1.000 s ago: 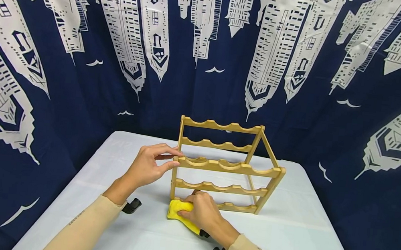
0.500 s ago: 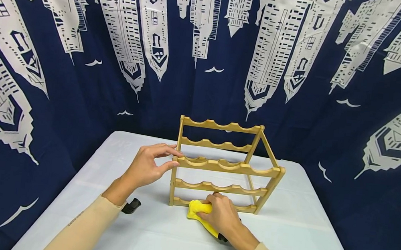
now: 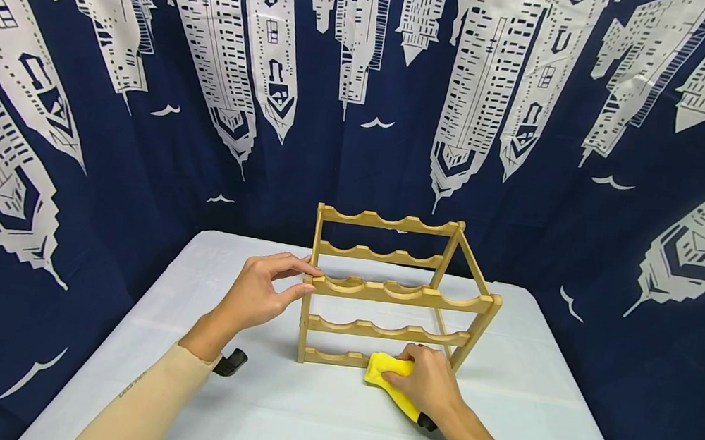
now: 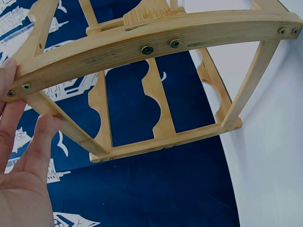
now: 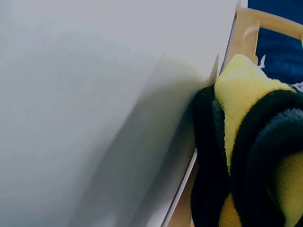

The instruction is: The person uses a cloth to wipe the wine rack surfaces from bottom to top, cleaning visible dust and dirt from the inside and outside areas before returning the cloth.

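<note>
A wooden wine rack (image 3: 396, 294) with scalloped rails stands upright on the white-covered table. At the rack's upper left front corner, my left hand (image 3: 259, 292) pinches the frame between thumb and fingers; its post and side bar (image 4: 213, 32) show close up in the left wrist view. My right hand (image 3: 433, 385) grips a bunched yellow-and-black plush cloth (image 3: 403, 402) at the lowest front rail (image 3: 334, 358), over its right half. Thick dark and yellow folds of the cloth (image 5: 236, 101) lie along the rail in the right wrist view, and the hand itself is hidden there.
The white tablecloth (image 3: 257, 416) spreads around the rack. Behind and beside the table hangs a dark blue curtain (image 3: 370, 172) printed with white upside-down buildings. Each wrist carries a small black camera mount (image 3: 232, 362).
My right hand and the cloth have slid rightward along the lowest front rail, from its left end to its right half. The left hand and the rack have stayed put.
</note>
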`<state>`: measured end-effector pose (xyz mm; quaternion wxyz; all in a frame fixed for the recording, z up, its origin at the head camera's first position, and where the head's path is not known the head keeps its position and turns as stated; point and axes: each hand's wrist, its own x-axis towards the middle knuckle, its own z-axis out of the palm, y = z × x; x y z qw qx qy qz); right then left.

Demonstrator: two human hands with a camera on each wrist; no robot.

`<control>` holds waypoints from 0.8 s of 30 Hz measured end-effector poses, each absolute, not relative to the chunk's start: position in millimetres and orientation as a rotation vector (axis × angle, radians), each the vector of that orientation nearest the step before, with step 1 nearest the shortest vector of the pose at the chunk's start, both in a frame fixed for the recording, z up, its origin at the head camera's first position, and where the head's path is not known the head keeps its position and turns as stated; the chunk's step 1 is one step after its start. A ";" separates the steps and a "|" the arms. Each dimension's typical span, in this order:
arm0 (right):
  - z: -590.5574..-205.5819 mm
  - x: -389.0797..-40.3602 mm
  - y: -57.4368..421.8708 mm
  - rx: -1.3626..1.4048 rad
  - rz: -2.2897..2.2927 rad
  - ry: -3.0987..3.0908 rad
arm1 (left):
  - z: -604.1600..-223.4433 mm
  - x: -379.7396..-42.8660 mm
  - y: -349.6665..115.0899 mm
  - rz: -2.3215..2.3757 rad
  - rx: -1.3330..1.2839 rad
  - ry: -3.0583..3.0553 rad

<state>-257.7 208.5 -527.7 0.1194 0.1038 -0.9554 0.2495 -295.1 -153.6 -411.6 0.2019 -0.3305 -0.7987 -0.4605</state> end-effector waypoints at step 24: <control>-521.1 -249.1 269.2 0.034 0.544 -2.878 | -411.5 -294.6 -153.3 -1.315 -0.926 -2.242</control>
